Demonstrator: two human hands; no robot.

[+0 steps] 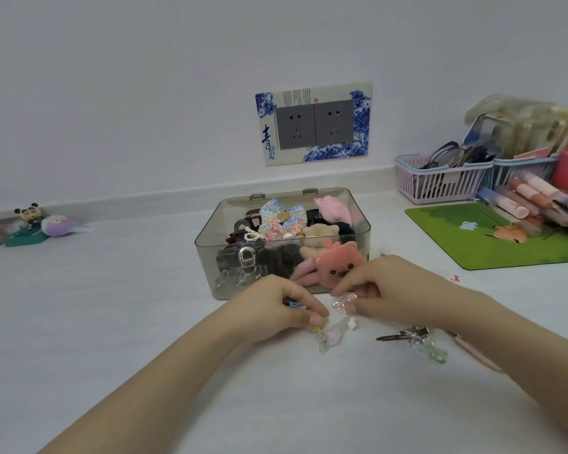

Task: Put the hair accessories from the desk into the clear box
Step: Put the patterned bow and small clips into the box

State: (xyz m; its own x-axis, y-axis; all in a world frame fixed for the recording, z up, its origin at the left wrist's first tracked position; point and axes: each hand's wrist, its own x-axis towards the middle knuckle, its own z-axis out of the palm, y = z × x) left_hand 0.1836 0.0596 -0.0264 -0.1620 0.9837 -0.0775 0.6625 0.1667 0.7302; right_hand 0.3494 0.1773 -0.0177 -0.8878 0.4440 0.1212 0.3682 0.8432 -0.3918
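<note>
1. Left hand (276, 306) is sitting at frame center, just below the clear box (282, 244), fingers curled down and pinching a small blue clip (292, 304) against the desk (112, 322).
2. Right hand (387, 290) is sitting right of center, fingers bent and closing on a small clear bow clip (343, 302); the grip looks like a pinch, but the contact is partly hidden.
3. Both hands are nearly touching, fingertips meeting over a small cluster of clear hair clips (333, 335) lying on the desk just below them.
4. Silver metal clip (404, 334) is lying on the desk right of the cluster, under the right wrist; a green-tinted clear piece (438, 353) is lying just below it.
5. Clear box is standing open at center, lid tilted back toward the wall, already holding a pink plush toy clip (336, 262), a patterned bow (282, 221), dark claw clips (240, 260) and other plush pieces.
6. Wall socket panel (313, 124) is showing above the box.
7. Pink basket (440, 178) with glasses and a green mat (492, 237) are sitting at right of frame; small figurines (30, 224) are sitting at far left.
</note>
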